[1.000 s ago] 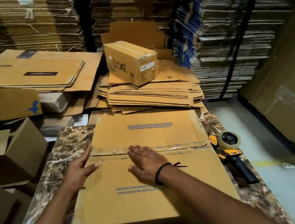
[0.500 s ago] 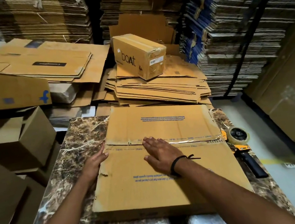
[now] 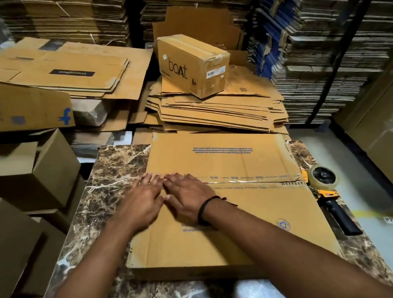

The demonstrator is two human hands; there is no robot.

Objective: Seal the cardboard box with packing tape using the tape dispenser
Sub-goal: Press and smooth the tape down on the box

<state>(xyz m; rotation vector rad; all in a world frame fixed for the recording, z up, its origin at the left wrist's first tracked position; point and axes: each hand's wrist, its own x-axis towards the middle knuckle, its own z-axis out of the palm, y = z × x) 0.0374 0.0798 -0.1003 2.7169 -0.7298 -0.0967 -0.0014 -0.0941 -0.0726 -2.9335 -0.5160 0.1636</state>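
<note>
Both hands, left point(image 3: 143, 204) and right point(image 3: 187, 195), press flat, fingers straight, on my cardboard box's point(image 3: 236, 230) taped seam. Tape dispenser point(image 3: 327, 187) lies beside it.

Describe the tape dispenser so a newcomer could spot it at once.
Find the marble table holding the flat cardboard box. Beside the box's right edge lies the tape dispenser, alone in having a black handle, yellow frame and tape roll.
</note>
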